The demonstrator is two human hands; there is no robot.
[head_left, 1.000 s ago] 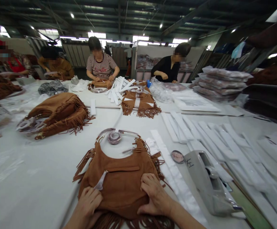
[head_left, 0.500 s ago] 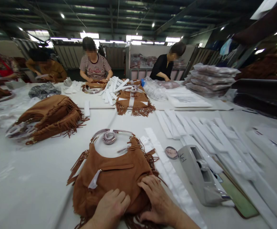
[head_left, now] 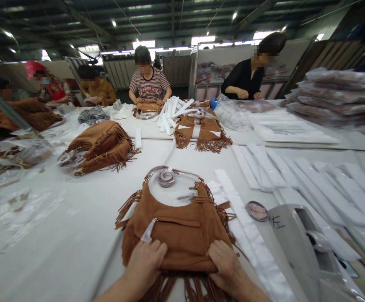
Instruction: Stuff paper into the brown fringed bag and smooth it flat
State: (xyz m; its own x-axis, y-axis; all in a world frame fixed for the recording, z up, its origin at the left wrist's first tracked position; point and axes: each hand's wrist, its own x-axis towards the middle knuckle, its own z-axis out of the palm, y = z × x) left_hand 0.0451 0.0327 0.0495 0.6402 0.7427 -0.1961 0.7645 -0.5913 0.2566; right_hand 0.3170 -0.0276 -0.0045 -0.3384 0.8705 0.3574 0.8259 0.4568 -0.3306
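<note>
A brown suede fringed bag point(head_left: 179, 228) lies flat on the white table point(head_left: 59, 247) right in front of me, its wrapped handle point(head_left: 168, 175) pointing away. My left hand point(head_left: 146, 262) grips the bag's near left edge, fingers curled over the suede. My right hand point(head_left: 228, 266) grips the near right edge in the same way. A white paper tag point(head_left: 148, 230) sticks out by the bag's zip pocket. Fringe hangs from the bag's near edge between my hands.
A grey tape dispenser point(head_left: 304, 247) stands at my right, with a round tape roll point(head_left: 256, 210) and several white paper strips point(head_left: 295, 176) beyond it. More brown fringed bags point(head_left: 102, 147) lie to the left and at the table's middle point(head_left: 201, 132). Several people work across the table.
My hands have moved apart to the bag's two near corners and closed on its edge. The view has swung to the left.
</note>
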